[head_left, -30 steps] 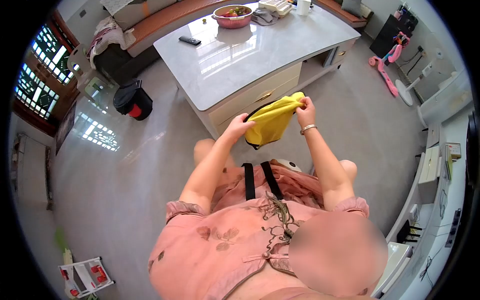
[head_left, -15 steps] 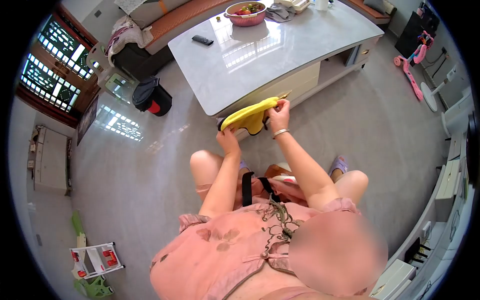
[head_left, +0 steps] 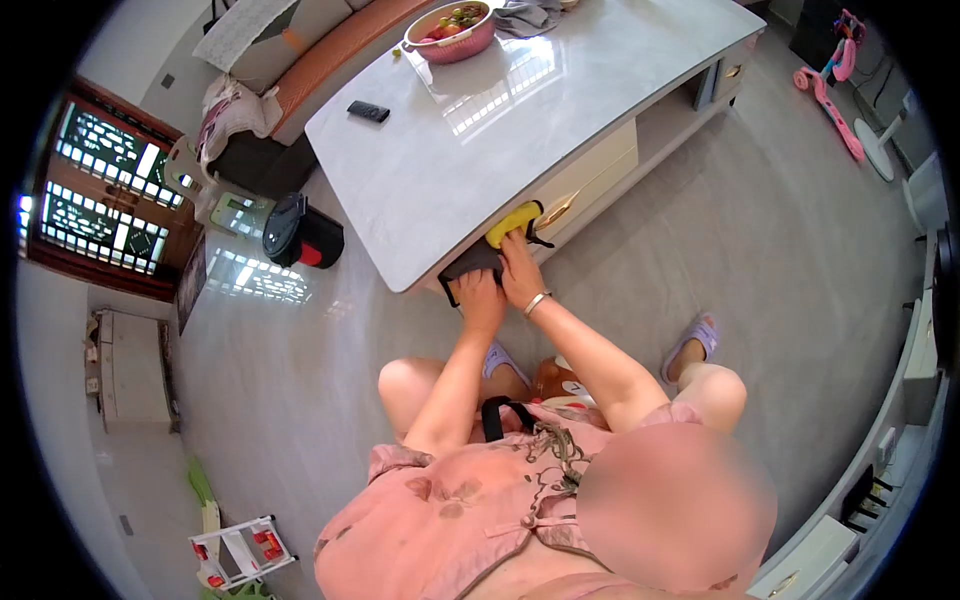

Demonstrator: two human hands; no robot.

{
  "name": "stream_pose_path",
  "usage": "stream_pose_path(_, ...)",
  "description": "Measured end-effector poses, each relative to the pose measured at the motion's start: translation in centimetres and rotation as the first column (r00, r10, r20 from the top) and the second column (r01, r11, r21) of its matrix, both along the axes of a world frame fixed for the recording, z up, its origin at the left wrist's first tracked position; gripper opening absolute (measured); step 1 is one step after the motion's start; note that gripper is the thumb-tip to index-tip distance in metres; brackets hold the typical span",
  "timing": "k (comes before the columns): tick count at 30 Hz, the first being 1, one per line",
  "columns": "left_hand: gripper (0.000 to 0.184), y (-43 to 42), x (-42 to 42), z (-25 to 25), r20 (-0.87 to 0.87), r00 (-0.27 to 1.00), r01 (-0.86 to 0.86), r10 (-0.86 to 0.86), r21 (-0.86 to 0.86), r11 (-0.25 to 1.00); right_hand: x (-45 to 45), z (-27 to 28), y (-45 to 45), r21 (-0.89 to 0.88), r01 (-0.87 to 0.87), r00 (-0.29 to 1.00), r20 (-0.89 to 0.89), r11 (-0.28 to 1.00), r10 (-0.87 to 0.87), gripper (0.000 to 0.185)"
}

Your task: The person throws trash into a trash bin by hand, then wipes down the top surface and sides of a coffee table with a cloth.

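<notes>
A yellow and dark grey cloth [head_left: 514, 224] with a dark edge lies against the drawer front at the near left of the coffee table. My left hand [head_left: 481, 301] grips the grey portion, its fingers bent over the fabric. Close beside it, my right hand [head_left: 520, 272] holds the cloth at the yellow part, fingers partly sunk into it. One dark corner hangs out to the right of that hand. A gold drawer handle [head_left: 562, 211] is just to the right of the cloth.
On the coffee table [head_left: 400, 200] are a black remote [head_left: 369, 111], a pink fruit basket [head_left: 452, 43] and a grey rag [head_left: 527, 17]. A black bin [head_left: 302, 236] stands left of the table. A pink scooter [head_left: 835, 105] is at the far right.
Both hands have moved forward and closer together. The cloth, earlier stretched between them with its yellow side showing, is now bunched against the drawer front, with grey showing at the left.
</notes>
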State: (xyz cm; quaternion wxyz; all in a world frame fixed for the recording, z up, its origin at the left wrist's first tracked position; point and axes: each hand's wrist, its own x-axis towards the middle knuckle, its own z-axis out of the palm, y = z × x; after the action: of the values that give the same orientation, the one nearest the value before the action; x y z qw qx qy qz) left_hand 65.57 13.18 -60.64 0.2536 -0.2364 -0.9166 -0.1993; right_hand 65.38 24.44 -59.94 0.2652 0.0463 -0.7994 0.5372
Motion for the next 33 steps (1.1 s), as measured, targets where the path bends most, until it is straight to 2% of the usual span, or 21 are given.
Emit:
stream_pose_path(2,0.025,1.7,-1.2,0.5,0.0,1.0,-0.016,0.016,-0.205,0.979,-1.0,-0.3,2.3,0.004,0.039,0.999,-0.01,0.999,-0.039,0.042)
stream_pose_path(5,0.028,4.8,-2.9,1.0,0.086,0.993,0.097,-0.079,-0.238,0.967,-1.9,0.4,7.0,0.063,0.094,0.995,-0.046,0.994,-0.091,0.045)
stream_pose_path(6,0.03,6.1,-3.3,2.0,0.086,0.992,0.11,-0.088,-0.3,0.947,-2.2,0.4,8.3,0.063,0.11,0.994,-0.008,0.992,-0.11,0.045)
stream_pose_path(8,0.031,9.0,-4.4,3.5,0.127,0.981,0.179,-0.146,-0.314,0.932,-3.7,-0.3,11.1,0.058,0.132,0.991,0.027,0.99,-0.134,0.046)
stream_pose_path(10,0.033,11.8,-5.9,3.7,0.17,0.965,0.248,-0.202,-0.327,0.912,-6.2,-1.5,13.6,-0.017,0.331,0.943,-0.018,0.944,-0.331,0.045)
stream_pose_path(11,0.034,13.2,-6.6,3.7,0.163,0.955,0.289,-0.249,-0.307,0.907,-7.1,-1.6,14.9,-0.026,0.342,0.939,-0.022,0.939,-0.343,0.045)
stream_pose_path(13,0.035,14.7,-7.4,3.5,0.153,0.937,0.346,-0.313,-0.299,0.889,-8.0,-0.7,17.0,-0.26,0.348,0.937,0.069,0.901,-0.342,0.045)
stream_pose_path(15,0.039,15.4,-7.7,3.3,0.142,0.942,0.335,-0.305,-0.316,0.888,-8.4,-0.6,17.6,-0.251,0.36,0.933,0.112,0.898,-0.343,0.048)
stream_pose_path(17,0.04,14.2,-7.0,2.5,0.138,0.947,0.319,-0.289,-0.316,0.894,-8.3,-2.2,16.1,-0.161,0.334,0.939,-0.031,0.929,-0.343,0.049)
stream_pose_path(18,0.042,13.1,-6.5,1.7,0.135,0.955,0.292,-0.262,-0.309,0.905,-8.0,-3.9,14.4,-0.138,0.334,0.94,-0.027,0.933,-0.34,0.049)
stream_pose_path(20,0.046,9.4,-5.4,-1.4,0.274,0.958,0.193,-0.082,-0.41,0.892,-5.9,-5.0,11.0,-0.049,0.296,0.954,-0.031,0.954,-0.298,0.049)
stream_pose_path(21,0.046,7.6,-5.0,-2.8,0.275,0.957,0.2,-0.087,-0.417,0.886,-4.7,-4.6,10.1,0.017,0.257,0.966,-0.036,0.966,-0.256,0.05)
stream_pose_path(23,0.045,4.9,-4.8,-4.4,0.131,0.969,0.248,-0.211,-0.439,0.864,-4.5,-4.7,9.8,0.015,0.26,0.965,-0.031,0.966,-0.259,0.051)
stream_pose_path(25,0.041,6.2,-4.7,-2.6,0.151,0.966,0.258,-0.212,-0.448,0.856,-4.8,-5.1,9.6,0.006,0.255,0.967,-0.021,0.967,-0.255,0.052)
stream_pose_path(27,0.038,9.0,-5.7,-0.5,0.167,0.961,0.274,-0.222,-0.447,0.851,-6.6,-5.3,11.8,0.051,0.386,0.921,-0.078,0.921,-0.382,0.052)
stream_pose_path(29,0.029,12.5,-7.4,0.7,-0.148,0.889,0.351,-0.434,-0.388,0.852,-7.7,-3.4,15.1,0.024,0.435,0.897,-0.1,0.9,-0.431,0.051)
stream_pose_path(30,0.029,14.2,-8.0,1.3,-0.144,0.886,0.359,-0.441,-0.388,0.849,-8.2,-2.5,16.9,0.002,0.474,0.874,-0.124,0.881,-0.47,0.05)
stream_pose_path(32,0.026,17.5,-9.1,1.9,0.109,0.942,0.332,-0.319,-0.448,0.83,-9.7,-2.6,20.5,-0.024,0.485,0.851,-0.22,0.874,-0.478,0.048)
stream_pose_path(33,0.026,19.0,-9.8,2.0,0.118,0.941,0.335,-0.317,-0.45,0.828,-10.5,-2.6,21.9,-0.137,0.469,0.851,-0.194,0.873,-0.488,0.047)
